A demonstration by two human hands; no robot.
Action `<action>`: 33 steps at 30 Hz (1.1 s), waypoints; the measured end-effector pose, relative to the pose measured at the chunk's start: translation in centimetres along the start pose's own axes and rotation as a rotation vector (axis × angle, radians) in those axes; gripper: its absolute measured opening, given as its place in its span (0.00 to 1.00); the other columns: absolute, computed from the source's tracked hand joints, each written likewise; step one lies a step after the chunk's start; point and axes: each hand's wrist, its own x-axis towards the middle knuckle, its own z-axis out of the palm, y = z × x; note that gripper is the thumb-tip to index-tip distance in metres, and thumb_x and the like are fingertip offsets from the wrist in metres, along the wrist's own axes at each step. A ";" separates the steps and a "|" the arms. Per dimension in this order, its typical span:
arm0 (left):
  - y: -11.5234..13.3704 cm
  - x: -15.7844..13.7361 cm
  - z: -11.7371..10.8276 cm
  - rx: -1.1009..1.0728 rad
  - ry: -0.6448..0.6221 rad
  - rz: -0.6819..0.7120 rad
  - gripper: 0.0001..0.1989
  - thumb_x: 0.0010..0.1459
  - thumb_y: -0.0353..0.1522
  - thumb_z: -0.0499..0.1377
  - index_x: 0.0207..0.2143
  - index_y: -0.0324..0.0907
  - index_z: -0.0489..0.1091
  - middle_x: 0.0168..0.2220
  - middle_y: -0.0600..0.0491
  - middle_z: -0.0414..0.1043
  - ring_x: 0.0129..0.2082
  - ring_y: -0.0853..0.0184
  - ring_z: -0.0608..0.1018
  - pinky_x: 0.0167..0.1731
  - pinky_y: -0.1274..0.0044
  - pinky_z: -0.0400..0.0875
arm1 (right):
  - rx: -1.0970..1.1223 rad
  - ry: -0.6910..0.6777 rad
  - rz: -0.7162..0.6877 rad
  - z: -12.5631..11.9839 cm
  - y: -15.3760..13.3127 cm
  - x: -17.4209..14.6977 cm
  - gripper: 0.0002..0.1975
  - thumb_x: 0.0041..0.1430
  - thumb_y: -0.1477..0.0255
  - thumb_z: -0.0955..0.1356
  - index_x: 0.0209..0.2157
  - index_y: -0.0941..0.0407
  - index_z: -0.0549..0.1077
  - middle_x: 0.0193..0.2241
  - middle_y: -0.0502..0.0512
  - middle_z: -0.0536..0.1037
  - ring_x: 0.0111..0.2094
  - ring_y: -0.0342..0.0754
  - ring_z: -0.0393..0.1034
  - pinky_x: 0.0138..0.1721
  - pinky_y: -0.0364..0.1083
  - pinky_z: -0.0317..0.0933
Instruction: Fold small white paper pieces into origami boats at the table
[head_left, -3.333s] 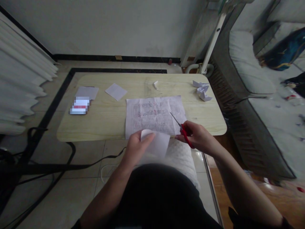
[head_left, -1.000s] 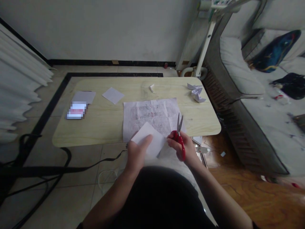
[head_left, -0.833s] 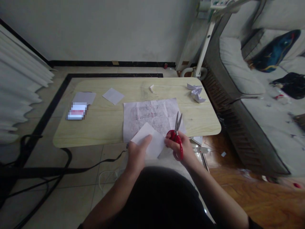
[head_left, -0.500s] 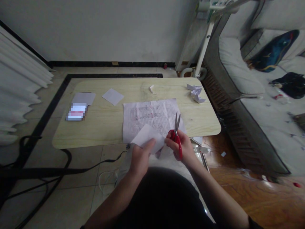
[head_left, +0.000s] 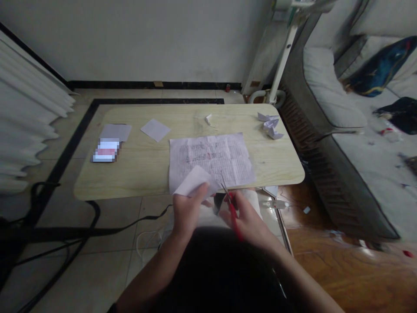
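One pair of red-handled scissors (head_left: 233,216) is gripped in the right hand (head_left: 249,221), tips pointing away and a bit left, long axis on a slant, right around the counter's (head_left: 140,169) near edge. The left hand (head_left: 187,213) pinches one white paper (head_left: 192,182) just beside the blades (can't tell if they touch), and one printed sheet (head_left: 211,156) lies past that, counter stretching out both sides.

The right hand (head_left: 248,219) is tipping the red-handled scissors (head_left: 233,214) leftward from upright, bringing the blades (head_left: 225,187) nearer the right side of the white sheet (head_left: 194,180).
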 end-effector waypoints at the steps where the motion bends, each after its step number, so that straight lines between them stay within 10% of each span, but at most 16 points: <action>1: 0.1 0.0 0.0 0.021 0.002 0.004 0.14 0.45 0.36 0.68 0.30 0.33 0.75 0.25 0.48 0.77 0.22 0.62 0.80 0.12 0.81 0.69 | 0.004 -0.009 0.011 0.3 0.0 0.0 0.13 0.55 0.67 0.70 0.40 0.55 0.66 0.33 0.51 0.73 0.31 0.47 0.64 0.32 0.46 0.57; 33: 2.5 1.0 -1.0 0.132 -0.173 -0.079 0.14 0.41 0.34 0.70 0.31 0.36 0.77 0.26 0.49 0.78 0.21 0.64 0.78 0.13 0.80 0.71 | 0.321 -0.221 0.170 0.3 -1.3 -0.7 0.14 0.59 0.60 0.68 0.31 0.56 0.65 0.26 0.47 0.66 0.27 0.42 0.58 0.28 0.42 0.55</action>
